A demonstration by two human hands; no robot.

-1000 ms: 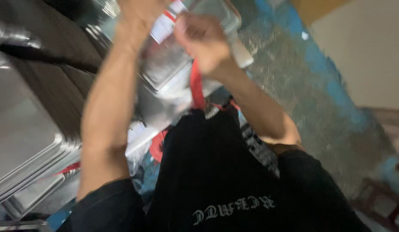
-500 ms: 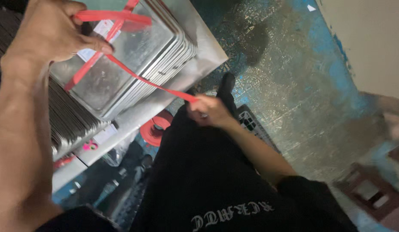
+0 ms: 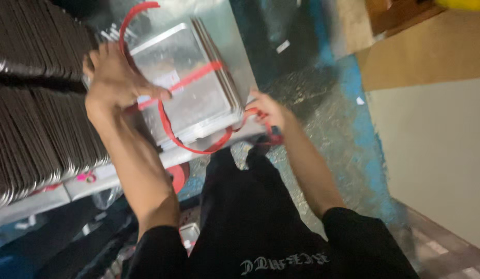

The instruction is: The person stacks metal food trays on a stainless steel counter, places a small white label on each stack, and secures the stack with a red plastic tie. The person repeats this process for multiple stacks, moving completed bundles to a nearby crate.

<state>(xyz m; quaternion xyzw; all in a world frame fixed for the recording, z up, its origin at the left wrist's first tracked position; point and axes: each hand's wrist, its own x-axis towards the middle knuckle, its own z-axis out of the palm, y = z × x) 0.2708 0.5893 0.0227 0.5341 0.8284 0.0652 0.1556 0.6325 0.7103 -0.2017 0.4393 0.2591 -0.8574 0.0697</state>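
A pale metal worktop (image 3: 121,178) is running from lower left toward the upper middle, and it is carrying stacked sheet-metal trays. A bundle of shiny rectangular metal trays (image 3: 183,88) is sitting near its front edge, with a red plastic strap (image 3: 198,77) crossing the top tray and looping down over the near side. To the left, long rows of darker metal trays (image 3: 33,119) are standing on edge, packed tightly and leaning against one another. A small pink scrap (image 3: 86,177) is lying on the worktop just in front of those rows.
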